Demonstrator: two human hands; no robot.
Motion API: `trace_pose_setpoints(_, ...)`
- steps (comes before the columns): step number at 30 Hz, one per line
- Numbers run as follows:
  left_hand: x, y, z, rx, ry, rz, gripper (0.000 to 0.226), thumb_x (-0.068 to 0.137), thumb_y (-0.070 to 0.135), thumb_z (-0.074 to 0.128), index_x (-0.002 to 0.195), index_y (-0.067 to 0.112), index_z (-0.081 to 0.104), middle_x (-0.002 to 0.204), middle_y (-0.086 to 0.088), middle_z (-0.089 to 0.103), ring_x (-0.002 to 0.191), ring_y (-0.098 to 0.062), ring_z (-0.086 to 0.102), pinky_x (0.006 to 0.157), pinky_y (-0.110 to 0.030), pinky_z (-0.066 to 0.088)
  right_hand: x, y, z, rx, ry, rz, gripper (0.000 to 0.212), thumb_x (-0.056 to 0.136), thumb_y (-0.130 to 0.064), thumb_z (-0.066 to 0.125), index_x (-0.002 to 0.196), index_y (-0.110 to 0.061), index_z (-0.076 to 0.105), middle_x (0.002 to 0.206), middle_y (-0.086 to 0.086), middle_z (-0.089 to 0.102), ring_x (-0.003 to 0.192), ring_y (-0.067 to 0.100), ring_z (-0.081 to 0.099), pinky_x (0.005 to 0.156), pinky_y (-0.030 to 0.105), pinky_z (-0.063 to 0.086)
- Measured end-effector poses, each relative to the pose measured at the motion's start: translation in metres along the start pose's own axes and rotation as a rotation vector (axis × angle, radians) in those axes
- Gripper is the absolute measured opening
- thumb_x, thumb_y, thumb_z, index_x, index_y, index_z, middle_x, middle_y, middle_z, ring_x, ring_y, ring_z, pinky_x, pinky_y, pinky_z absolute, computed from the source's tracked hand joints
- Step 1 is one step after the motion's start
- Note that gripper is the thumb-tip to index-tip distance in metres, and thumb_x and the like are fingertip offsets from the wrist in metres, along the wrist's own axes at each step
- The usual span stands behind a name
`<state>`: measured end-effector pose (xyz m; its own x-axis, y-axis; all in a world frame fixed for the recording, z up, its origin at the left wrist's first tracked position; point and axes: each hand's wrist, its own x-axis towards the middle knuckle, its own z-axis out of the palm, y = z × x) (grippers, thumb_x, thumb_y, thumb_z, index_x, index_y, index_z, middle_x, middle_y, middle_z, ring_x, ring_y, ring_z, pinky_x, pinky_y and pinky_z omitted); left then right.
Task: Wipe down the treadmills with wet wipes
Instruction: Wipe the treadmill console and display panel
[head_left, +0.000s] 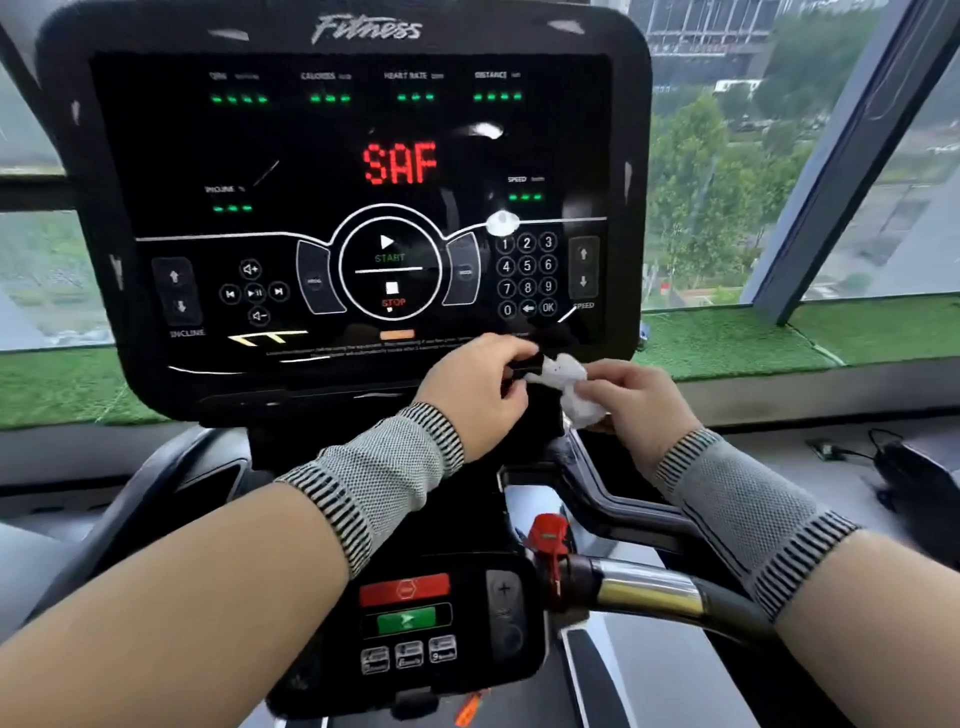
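Treadmill console (343, 208) fills the upper centre of frame, display lit. Below its lower edge, centre right, 2 hands work 1 wet wipe (569, 387). Left hand (478, 387) pinches its end together with a dark object I cannot identify; right hand (636, 397) has its grip closed on the bunched remainder. Wipe judged light, limp, tearable: hold by bunched folds. Windows behind; glossy panel.

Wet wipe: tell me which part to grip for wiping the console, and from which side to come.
Take the wet wipe by its crumpled lower bunch, where the right hand already pinches it, coming from the right and below. The left hand holds the upper left end, so that side is taken. The wad hangs loose before the console, so a pinch grip on the bunch probably leaves a flat face outward.
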<state>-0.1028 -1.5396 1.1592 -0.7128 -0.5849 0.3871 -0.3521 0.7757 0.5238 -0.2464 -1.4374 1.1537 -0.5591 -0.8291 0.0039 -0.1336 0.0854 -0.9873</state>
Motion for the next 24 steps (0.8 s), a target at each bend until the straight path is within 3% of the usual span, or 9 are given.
trace_pose_setpoints(2,0.009,0.012,0.005,-0.161,-0.069,-0.112,0.052,0.085,0.015,0.064,0.135,0.02,0.051,0.122,0.008,0.056,0.103,-0.003,0.055,0.093,-0.02,0.046,-0.002,-0.006,-0.008,0.255,-0.051,0.192,0.028,0.087,0.006,0.053,0.068,-0.012,0.065,0.06,0.003,0.064,0.059,0.017,0.057,0.059,0.028,0.048)
trace_pose_setpoints(4,0.017,0.022,0.009,-0.32,-0.171,-0.213,0.049,0.085,0.014,0.066,0.132,0.017,0.053,0.113,0.01,0.057,0.101,-0.004,0.057,0.088,-0.014,0.046,-0.003,-0.008,-0.014,0.326,-0.116,0.289,0.026,0.088,0.004,0.051,0.069,-0.009,0.063,0.06,0.005,0.064,0.056,0.017,0.058,0.061,0.031,0.047)
trace_pose_setpoints(7,0.025,0.027,0.014,-0.238,-0.113,-0.269,0.011,0.086,0.015,0.067,0.097,0.018,0.066,0.078,0.013,0.06,0.073,-0.002,0.056,0.071,-0.014,0.043,-0.001,-0.006,-0.021,0.39,-0.202,0.333,0.016,0.09,-0.016,0.058,0.078,-0.008,0.063,0.065,0.007,0.063,0.056,0.017,0.057,0.061,0.032,0.045)
trace_pose_setpoints(9,0.026,0.025,0.014,-0.177,-0.032,-0.32,0.005,0.086,0.019,0.067,0.084,0.021,0.063,0.071,0.013,0.057,0.069,-0.004,0.054,0.068,-0.015,0.041,0.001,-0.002,-0.024,0.382,-0.234,0.326,0.017,0.087,-0.028,0.062,0.081,-0.012,0.064,0.069,0.004,0.063,0.06,0.015,0.058,0.064,0.031,0.047)
trace_pose_setpoints(12,0.024,0.026,0.011,-0.139,0.018,-0.362,0.005,0.087,0.022,0.065,0.084,0.019,0.062,0.072,0.01,0.057,0.07,-0.006,0.053,0.065,-0.014,0.04,0.002,0.003,-0.027,0.29,-0.206,0.263,0.004,0.086,-0.011,0.065,0.083,-0.012,0.062,0.072,0.003,0.063,0.064,0.012,0.058,0.067,0.028,0.047)
trace_pose_setpoints(15,0.021,0.027,0.008,-0.139,0.018,-0.377,0.011,0.088,0.02,0.064,0.079,0.02,0.058,0.071,0.007,0.058,0.068,-0.01,0.054,0.072,-0.022,0.045,0.004,0.002,-0.029,0.297,-0.093,0.24,0.014,0.084,-0.001,0.064,0.078,-0.014,0.062,0.068,0.001,0.063,0.06,0.01,0.058,0.061,0.024,0.046)
trace_pose_setpoints(18,0.016,0.028,0.006,-0.194,0.008,-0.403,0.018,0.09,0.02,0.06,0.074,0.024,0.051,0.076,-0.005,0.068,0.062,-0.014,0.054,0.07,-0.03,0.05,0.006,-0.001,-0.029,0.38,-0.039,0.209,0.018,0.083,0.006,0.06,0.078,-0.012,0.062,0.072,0.003,0.064,0.062,0.012,0.06,0.065,0.026,0.049)
trace_pose_setpoints(21,0.01,0.03,0.003,-0.14,0.03,-0.37,0.02,0.092,0.023,0.058,0.075,0.026,0.049,0.077,-0.001,0.066,0.066,-0.012,0.054,0.063,-0.02,0.041,0.003,-0.004,-0.028,0.399,-0.015,0.174,0.022,0.083,0.009,0.057,0.079,-0.012,0.062,0.077,0.006,0.064,0.067,0.014,0.062,0.07,0.027,0.052)
trace_pose_setpoints(24,0.007,0.036,-0.001,-0.136,0.085,-0.336,0.019,0.093,0.023,0.058,0.076,0.025,0.049,0.072,0.007,0.055,0.066,-0.007,0.049,0.06,-0.014,0.037,0.001,-0.005,-0.028,0.451,-0.06,0.194,0.008,0.085,-0.01,0.065,0.089,-0.016,0.065,0.08,0.001,0.068,0.071,0.015,0.064,0.069,0.03,0.05)
